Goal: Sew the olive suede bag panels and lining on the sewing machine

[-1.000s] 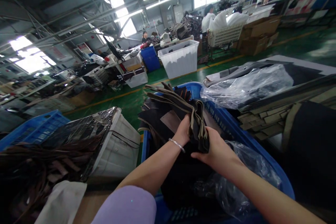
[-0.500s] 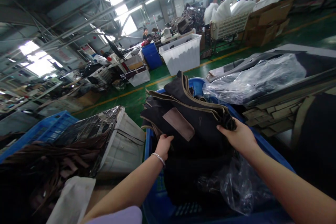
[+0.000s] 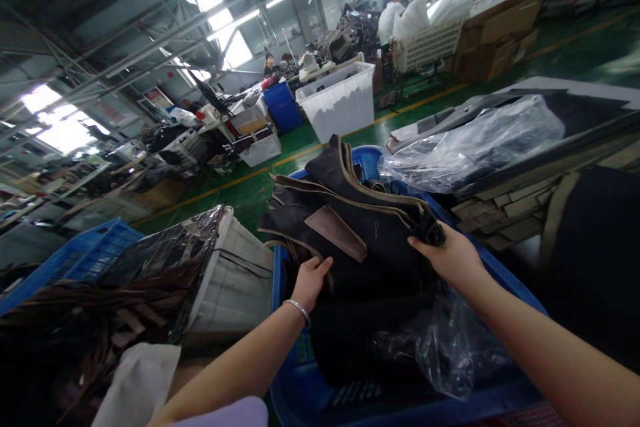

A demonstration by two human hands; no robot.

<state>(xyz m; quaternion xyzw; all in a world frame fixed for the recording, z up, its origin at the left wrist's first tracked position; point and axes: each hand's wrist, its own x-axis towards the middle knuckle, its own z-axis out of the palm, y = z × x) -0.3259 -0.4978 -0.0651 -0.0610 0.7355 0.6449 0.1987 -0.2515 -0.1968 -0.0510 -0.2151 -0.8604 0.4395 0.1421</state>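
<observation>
head view is showing the left hand (image 3: 307,283) pinching an edge and the right hand (image 3: 456,255) gripping the bunched end of dark layered pieces (image 3: 387,250), spanning between them over the blue basket (image 3: 279,275), likely floppy, best held by gathered edges.

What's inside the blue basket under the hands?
Dark fabric pieces with a brown patch on top, gripped at one edge by the right hand, plus crumpled clear plastic. Whatever lies beneath these is covered.
</observation>
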